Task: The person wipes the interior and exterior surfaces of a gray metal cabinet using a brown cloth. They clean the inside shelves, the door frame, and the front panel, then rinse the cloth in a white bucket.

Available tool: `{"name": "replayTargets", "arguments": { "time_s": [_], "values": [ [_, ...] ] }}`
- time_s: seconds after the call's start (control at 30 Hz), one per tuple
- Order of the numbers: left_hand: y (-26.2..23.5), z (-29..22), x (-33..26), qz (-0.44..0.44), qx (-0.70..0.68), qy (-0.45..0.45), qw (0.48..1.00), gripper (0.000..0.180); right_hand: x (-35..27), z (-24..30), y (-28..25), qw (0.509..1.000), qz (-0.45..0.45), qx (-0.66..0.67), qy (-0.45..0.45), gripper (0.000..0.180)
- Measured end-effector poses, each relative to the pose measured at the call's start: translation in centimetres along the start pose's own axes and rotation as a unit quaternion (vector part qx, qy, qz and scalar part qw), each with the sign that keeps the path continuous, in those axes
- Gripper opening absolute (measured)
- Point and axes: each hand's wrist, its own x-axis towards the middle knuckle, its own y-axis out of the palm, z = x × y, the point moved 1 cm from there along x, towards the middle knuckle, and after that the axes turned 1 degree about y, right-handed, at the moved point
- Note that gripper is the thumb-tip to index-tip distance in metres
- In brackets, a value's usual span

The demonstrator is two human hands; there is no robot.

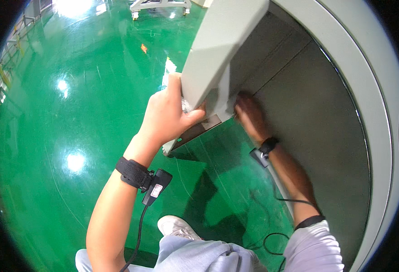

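Observation:
A light grey metal panel, like a cabinet door, stands on edge beside the large grey cabinet. My left hand grips the panel's outer edge low down, with the thumb bent around toward the inner side. Some white, crinkled material shows behind the edge near these fingers. On the inner side, my right hand is in shadow at the panel's lower corner. Its fingers look bent but are blurred and dark, so whether they hold anything cannot be made out.
The cabinet's dark inner surface lies beside my right arm. Glossy green floor spreads to the left, with an orange mark. A white wheeled frame stands at the far end. Black cables hang from both wrist straps; my shoe is below.

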Motion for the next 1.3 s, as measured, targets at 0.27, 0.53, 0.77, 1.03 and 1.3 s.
{"name": "replayTargets", "arguments": {
  "time_s": [0.27, 0.53, 0.77, 1.03, 1.3],
  "values": [
    [-0.4, 1.0, -0.7, -0.047, -0.026, -0.034, 0.998, 0.045, 6.6, -1.5, -7.5, 0.947, -0.160, -0.267, -0.080, 0.036],
    [0.0, 1.1, -0.1, -0.016, -0.029, -0.064, 0.997, 0.046, 4.6, 0.6, -6.9, 0.966, -0.046, -0.241, -0.080, 0.037],
    [-0.2, 1.3, -1.0, -0.059, -0.064, -0.063, 0.994, 0.042, 5.0, -1.1, -3.9, 0.936, -0.043, -0.326, -0.123, 0.030],
    [-0.2, 1.7, -0.6, -0.077, -0.049, -0.030, 0.995, 0.048, 3.9, -3.7, -11.1, 0.955, -0.086, -0.279, -0.062, 0.031],
    [-0.5, 2.0, -0.5, -0.123, -0.043, 0.006, 0.992, 0.048, 1.6, 0.9, -12.5, 0.985, 0.111, -0.086, 0.105, 0.047]
  ]
}}
